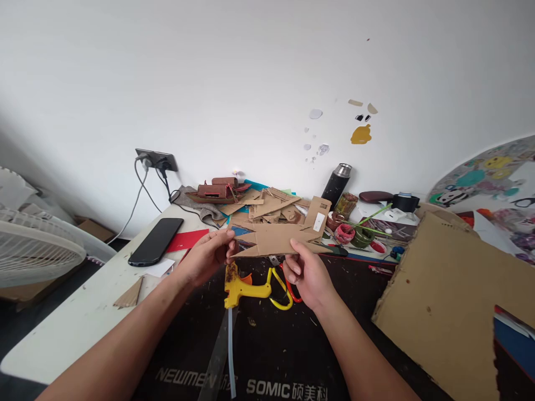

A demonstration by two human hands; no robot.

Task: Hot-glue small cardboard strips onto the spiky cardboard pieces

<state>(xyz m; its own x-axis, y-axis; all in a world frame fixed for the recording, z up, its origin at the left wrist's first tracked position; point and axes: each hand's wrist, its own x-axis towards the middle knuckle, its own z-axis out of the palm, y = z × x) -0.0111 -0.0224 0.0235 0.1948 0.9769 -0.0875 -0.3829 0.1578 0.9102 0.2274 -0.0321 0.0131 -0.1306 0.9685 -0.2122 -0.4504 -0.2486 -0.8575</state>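
Both hands hold up a cut cardboard piece (278,238) with pointed notches, above the black desk mat (271,345). My left hand (209,255) pinches its left tip. My right hand (307,273) grips its lower edge near the middle. Below the piece lie a yellow glue gun (242,287) with a white glue stick (230,351) and yellow and red scissor handles (284,289).
A big cardboard sheet (443,301) leans at the right. Cardboard scraps (271,206), a model boat (217,192), a black flask (337,184) and paint cups (355,234) crowd the back. A phone (155,240) lies left on the white table; a fan (37,250) stands far left.
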